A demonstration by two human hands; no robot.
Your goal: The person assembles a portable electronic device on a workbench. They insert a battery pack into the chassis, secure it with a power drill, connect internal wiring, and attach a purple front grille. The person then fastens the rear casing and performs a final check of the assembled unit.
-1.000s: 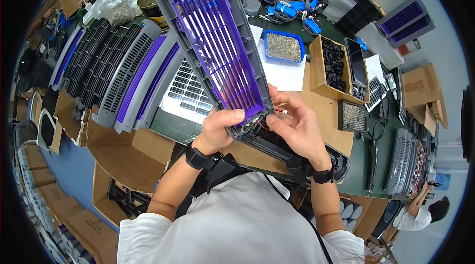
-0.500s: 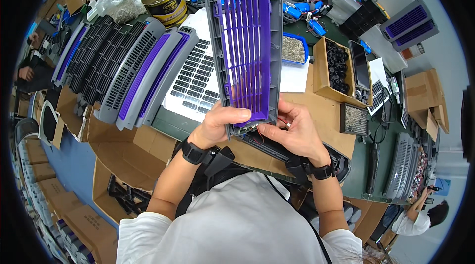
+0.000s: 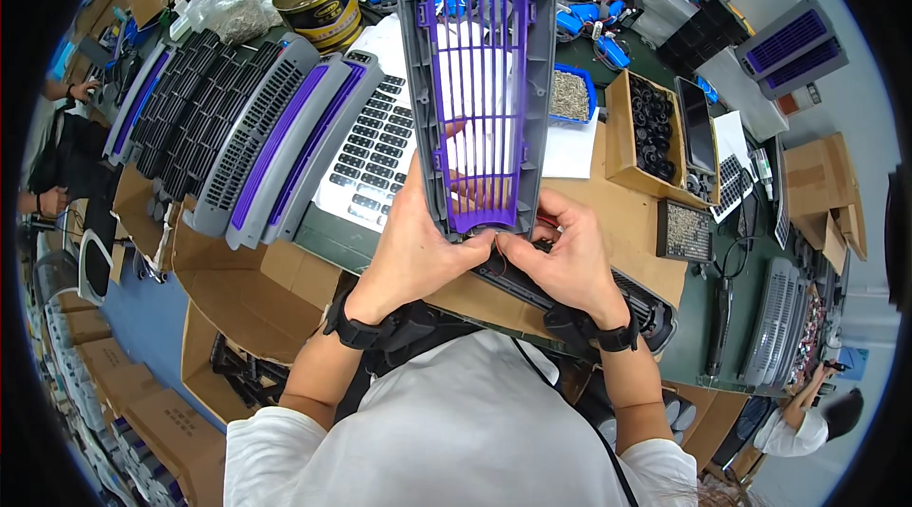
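Observation:
A long grey plastic housing with a purple slatted grille stands tilted up before me, its far end past the top of the view. My left hand is closed around its near end; its fingers show through the slats behind, and its thumb presses the bottom edge. At that same edge my right hand is pinched, thumb tip against the left thumb. A thin red wire runs through its fingers; whatever lies between the fingertips is hidden. Below the hands, a dark long housing lies on the cardboard sheet.
Grey and purple grille panels stand in a row at left, beside a white sheet of black parts. At right are a box of black round parts, a blue tray of screws and a screw tray. Blue-wrapped parts lie behind.
The housing has tipped so the slats face me more openly. My left thumb has slid from the grille face to the bottom edge, meeting the right thumb; left fingers now show behind the slats.

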